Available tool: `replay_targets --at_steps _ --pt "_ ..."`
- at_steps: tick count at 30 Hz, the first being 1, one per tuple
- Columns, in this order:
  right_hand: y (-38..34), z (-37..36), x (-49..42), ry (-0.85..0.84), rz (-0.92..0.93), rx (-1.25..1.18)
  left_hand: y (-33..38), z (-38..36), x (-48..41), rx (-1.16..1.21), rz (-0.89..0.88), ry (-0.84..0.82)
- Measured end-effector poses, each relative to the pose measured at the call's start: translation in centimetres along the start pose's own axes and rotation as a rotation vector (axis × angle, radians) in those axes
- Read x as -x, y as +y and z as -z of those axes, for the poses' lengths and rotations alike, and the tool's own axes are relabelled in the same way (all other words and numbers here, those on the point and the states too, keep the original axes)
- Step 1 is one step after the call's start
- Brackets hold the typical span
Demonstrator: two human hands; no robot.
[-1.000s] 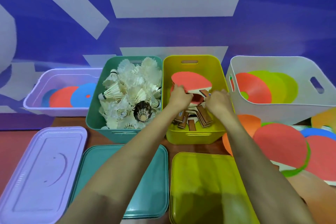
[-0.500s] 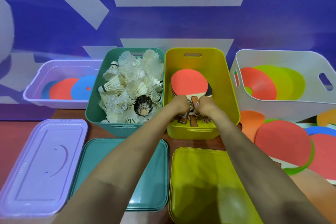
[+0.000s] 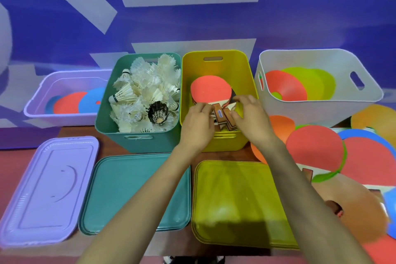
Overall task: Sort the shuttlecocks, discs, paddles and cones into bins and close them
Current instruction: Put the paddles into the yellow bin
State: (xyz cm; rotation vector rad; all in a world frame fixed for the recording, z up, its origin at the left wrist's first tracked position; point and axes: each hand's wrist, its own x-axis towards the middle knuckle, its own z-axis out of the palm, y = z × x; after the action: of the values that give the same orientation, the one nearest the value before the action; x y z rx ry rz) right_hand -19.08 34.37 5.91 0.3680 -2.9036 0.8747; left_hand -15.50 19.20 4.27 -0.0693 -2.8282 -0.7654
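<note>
On show: left forearm [image 3: 139, 206] and right forearm [image 3: 304, 199], both bare right down to the bottom edge of view. Same for left hand [image 3: 197, 128] and right hand [image 3: 252, 122]: bare, longish slim fingers [image 3: 241, 99]. Finer detail too blurry to call, tbh.

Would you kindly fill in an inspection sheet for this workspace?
Surface: brown table.
Job's things: shuttlecocks in teal bin; paddles in yellow bin; discs in purple bin; cones in white bin; purple lid, teal lid, yellow lid off, in front; loose discs at right.
Clutter: nothing seen.
Hands: left hand and right hand grip paddle handles.
Cables: nothing seen.
Surroundings: blue wall with pale shapes.
</note>
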Motion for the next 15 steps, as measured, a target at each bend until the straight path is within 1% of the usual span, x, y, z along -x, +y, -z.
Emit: replay_targets --at_steps 2,4,7,9,11,15 --pt "0.3 1.0 3.0 0.110 0.015 -0.059 1.2 -0.2 2.2 0.045 -0.050 0.061" --pt "0.7 1.6 6.1 0.186 0.011 -0.104 2.3 -0.5 4.3 0.116 -0.064 0.092" --pt "1.6 1.9 9.9 0.246 -0.037 -0.144 3.4 -1.1 7.0 0.262 -0.089 0.078" --pt "2.5 1.5 11.9 0.236 -0.095 -0.136 3.7 -2.0 8.4 0.307 -0.122 0.042" --pt "3.4 1.0 13.5 0.201 -0.176 -0.109 3.9 -2.8 9.7 0.341 -0.133 -0.035" --pt "5.7 0.5 15.3 0.099 -0.313 -0.027 4.7 -4.9 10.5 0.376 -0.082 -0.199"
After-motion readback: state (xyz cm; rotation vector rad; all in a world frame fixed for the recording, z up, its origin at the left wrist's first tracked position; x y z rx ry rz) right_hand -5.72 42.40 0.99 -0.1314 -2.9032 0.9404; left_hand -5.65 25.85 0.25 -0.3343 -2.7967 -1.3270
